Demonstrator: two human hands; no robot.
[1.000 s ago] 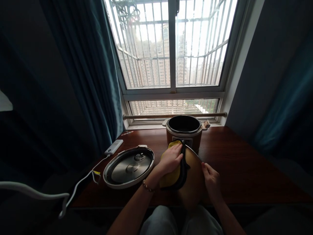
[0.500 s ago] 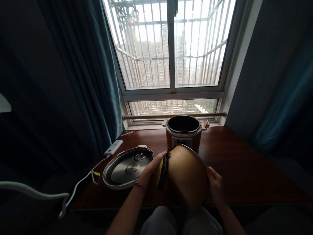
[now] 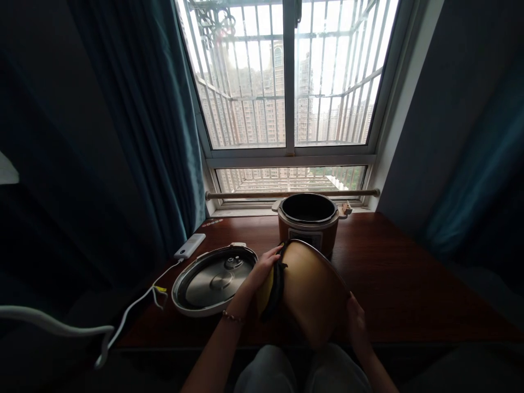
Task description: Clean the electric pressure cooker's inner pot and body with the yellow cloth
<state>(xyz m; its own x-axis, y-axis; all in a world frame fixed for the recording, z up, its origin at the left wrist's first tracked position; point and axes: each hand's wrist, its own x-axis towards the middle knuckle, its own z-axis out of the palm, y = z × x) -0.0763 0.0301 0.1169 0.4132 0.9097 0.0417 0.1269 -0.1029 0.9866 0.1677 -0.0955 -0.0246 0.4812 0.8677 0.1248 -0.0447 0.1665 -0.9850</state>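
Observation:
A gold-coloured inner pot (image 3: 313,289) is tilted on its side above my lap, its metal rim facing up and to the right. My right hand (image 3: 357,322) grips the rim on the right side, fingers closed. Against the pot's left side, my left hand (image 3: 265,268) holds a yellow-and-black cloth (image 3: 278,289), its fingers bent over the top of it. Behind the pot stands the cooker body (image 3: 285,232), uncovered, with a dark interior. The cooker lid (image 3: 200,286) lies upside down on the left, showing its metal inner face.
A brown wooden table (image 3: 393,273) stretches to the window sill. On its left lie a white power bank (image 3: 190,246) and a white cable (image 3: 135,305). A blue curtain (image 3: 164,136) hangs left of the barred window, and a rail (image 3: 245,195) crosses below it.
My left hand and the cloth have shifted slightly over the pot's left side, with more fingers showing on top. The pot has turned a little, and my right hand sits slightly lower.

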